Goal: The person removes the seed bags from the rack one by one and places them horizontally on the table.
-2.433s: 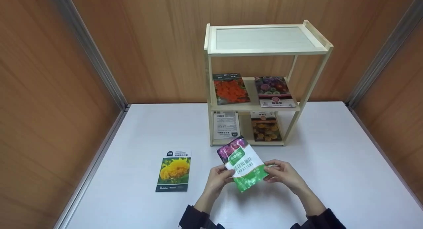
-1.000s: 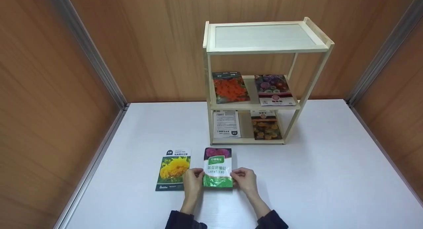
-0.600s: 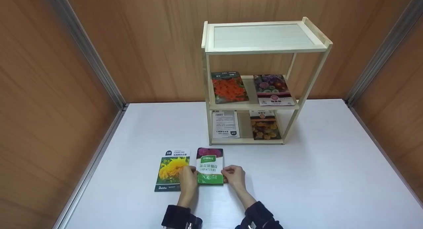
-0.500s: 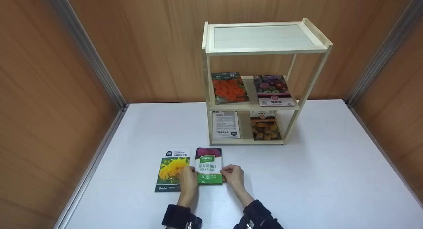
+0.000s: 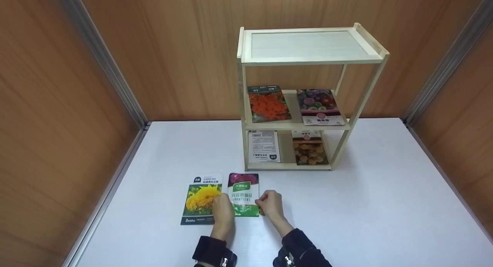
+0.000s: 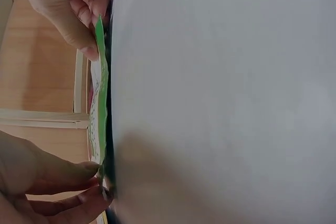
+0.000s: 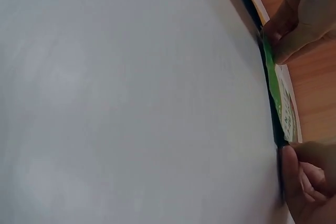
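Note:
A green-and-white seed packet (image 5: 242, 195) with purple flowers on top lies low over the white table. My left hand (image 5: 223, 211) pinches its left edge between thumb and fingers, and its lower edge shows bowed in the left wrist view. At the right edge, my right hand (image 5: 271, 205) pinches the same packet; its thumb and fingertips (image 7: 291, 156) sit at the corner in the right wrist view. Just left lies a yellow-flower seed packet (image 5: 198, 201), partly covered by my left hand. A dark strip runs beneath the held packet in both wrist views.
Behind stands a pale wooden rack (image 5: 296, 126). Its middle shelf carries a red-flower packet (image 5: 269, 105) and a purple-flower packet (image 5: 320, 107); below are a white text-covered packet (image 5: 264, 146) and an orange-flower packet (image 5: 310, 149). Wood-grain walls (image 5: 185, 66) enclose the white table (image 5: 346, 213).
Both hands have brought the green-and-white packet from a tilted hold before the rack down and left, straightened beside the yellow-flower packet. Over the last half second it has barely moved.

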Tool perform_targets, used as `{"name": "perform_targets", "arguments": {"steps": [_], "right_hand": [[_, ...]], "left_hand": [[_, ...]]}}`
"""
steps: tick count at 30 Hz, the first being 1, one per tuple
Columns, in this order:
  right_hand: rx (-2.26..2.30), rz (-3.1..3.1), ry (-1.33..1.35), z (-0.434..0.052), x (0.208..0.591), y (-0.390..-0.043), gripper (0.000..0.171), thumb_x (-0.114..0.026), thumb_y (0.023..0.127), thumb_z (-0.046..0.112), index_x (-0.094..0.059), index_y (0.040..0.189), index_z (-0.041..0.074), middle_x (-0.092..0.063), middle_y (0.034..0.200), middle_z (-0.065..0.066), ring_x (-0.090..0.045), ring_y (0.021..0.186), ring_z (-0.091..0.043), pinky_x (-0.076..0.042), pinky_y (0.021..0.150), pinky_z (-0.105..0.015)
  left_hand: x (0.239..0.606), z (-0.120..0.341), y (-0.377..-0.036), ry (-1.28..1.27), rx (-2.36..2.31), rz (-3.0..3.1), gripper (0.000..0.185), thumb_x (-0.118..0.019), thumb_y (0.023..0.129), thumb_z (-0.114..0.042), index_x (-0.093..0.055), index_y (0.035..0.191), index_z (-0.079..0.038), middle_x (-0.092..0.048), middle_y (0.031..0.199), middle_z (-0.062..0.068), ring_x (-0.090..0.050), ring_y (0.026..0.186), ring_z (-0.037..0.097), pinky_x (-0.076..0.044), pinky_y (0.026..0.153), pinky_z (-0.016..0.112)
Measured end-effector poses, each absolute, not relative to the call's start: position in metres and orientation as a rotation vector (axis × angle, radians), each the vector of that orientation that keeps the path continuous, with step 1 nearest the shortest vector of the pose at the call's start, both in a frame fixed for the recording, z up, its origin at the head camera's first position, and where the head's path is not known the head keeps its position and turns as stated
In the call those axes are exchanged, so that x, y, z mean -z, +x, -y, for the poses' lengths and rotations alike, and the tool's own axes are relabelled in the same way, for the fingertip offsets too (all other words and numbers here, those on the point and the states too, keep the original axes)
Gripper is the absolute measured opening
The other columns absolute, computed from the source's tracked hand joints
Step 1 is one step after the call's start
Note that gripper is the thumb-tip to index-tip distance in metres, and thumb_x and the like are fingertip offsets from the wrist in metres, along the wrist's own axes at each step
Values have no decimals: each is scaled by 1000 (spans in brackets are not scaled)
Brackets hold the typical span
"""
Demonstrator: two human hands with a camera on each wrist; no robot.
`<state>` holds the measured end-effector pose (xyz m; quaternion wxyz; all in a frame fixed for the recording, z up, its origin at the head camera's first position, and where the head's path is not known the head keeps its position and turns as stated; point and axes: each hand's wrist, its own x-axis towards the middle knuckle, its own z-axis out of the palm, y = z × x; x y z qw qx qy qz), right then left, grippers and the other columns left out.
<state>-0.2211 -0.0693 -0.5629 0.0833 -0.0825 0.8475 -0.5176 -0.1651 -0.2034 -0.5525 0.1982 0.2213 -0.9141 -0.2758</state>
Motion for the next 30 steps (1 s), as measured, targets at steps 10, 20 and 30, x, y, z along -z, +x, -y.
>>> {"name": "perform_targets", "arguments": {"steps": [10, 20, 30], "right_hand": [[1316, -2697, -409, 66, 555, -216, 12, -65, 78, 11, -59, 69, 4, -54, 55, 1, -49, 45, -8, -41, 40, -21], [1187, -2753, -618, 41, 517, -217, 20, -68, 77, 14, -62, 88, -2, -61, 75, -7, -57, 63, -15, -47, 55, -27], [1018, -2890, -765, 17, 444, -226, 27, -67, 78, 13, -60, 99, -2, -60, 92, -16, -59, 76, -24, -50, 63, -32]], "left_hand": [[546, 195, -165, 634, 482, 2669, 8, -55, 77, 5, -60, 70, 4, -53, 70, 16, -55, 62, 30, -46, 52, 40], [515, 173, -166, 342, 651, 2703, 32, -74, 69, -8, -60, 93, 8, -56, 94, 22, -57, 80, 33, -49, 65, 42], [436, 166, -178, 72, 846, 2741, 42, -70, 75, -13, -55, 109, 6, -55, 98, 17, -56, 89, 28, -48, 75, 36]]}}
